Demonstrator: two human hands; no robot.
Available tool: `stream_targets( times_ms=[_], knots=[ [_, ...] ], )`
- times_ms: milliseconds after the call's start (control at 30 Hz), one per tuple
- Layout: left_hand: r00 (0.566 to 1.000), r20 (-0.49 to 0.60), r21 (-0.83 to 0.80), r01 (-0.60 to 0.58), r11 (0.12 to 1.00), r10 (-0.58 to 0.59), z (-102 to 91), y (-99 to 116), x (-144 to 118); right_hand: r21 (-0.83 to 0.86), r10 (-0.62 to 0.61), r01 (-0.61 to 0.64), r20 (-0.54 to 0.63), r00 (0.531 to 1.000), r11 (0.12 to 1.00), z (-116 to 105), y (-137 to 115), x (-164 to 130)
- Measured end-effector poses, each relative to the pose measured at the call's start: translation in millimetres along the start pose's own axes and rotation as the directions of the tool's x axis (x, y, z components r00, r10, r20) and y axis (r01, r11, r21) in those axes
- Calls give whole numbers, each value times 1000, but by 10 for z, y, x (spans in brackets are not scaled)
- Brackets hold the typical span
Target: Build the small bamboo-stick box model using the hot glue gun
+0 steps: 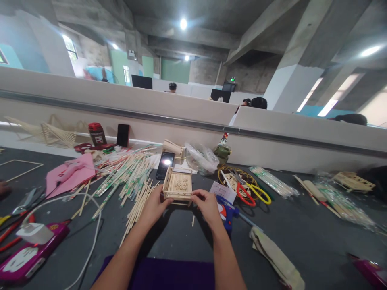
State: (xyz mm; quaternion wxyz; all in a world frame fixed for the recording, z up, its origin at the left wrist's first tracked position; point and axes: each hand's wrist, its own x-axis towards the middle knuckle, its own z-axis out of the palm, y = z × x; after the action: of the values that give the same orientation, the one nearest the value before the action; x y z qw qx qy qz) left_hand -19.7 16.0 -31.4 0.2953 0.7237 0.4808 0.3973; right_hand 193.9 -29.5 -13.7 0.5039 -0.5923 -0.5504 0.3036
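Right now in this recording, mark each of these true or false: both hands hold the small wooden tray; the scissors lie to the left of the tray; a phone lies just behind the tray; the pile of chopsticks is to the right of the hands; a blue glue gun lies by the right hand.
1. Both the left hand and the right hand hold the small wooden tray. True.
2. The scissors lie left of the tray. False: they lie to its right.
3. A phone lies just behind the tray. True.
4. The pile of chopsticks is right of the hands. False: it is on the left.
5. A blue glue gun lies by the right hand. True.
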Motion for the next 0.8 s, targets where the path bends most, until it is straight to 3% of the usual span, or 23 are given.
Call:
stream_targets(
  times_ms=[300, 500, 700, 800],
  knots=[
    [1000, -7, 57, 14, 998, -14, -27, 100, -24, -111, -76, 73, -25, 997, 991, 9, -7, -11],
    [994, -42, 105, 106, 989, -102, -16, 152, -49, -114, -84, 76, -63, 995, 991, 10, 27, 13],
    [995, -48, 102, 96, 990, -91, -11, 135, -44, 72, 59, -60, 17, 998, 996, -39, 34, 21],
    [994, -44, 82, 107, 991, -104, -5, 131, -42, 162, 94, -94, 4, 996, 982, -107, 13, 13]
  ],
)
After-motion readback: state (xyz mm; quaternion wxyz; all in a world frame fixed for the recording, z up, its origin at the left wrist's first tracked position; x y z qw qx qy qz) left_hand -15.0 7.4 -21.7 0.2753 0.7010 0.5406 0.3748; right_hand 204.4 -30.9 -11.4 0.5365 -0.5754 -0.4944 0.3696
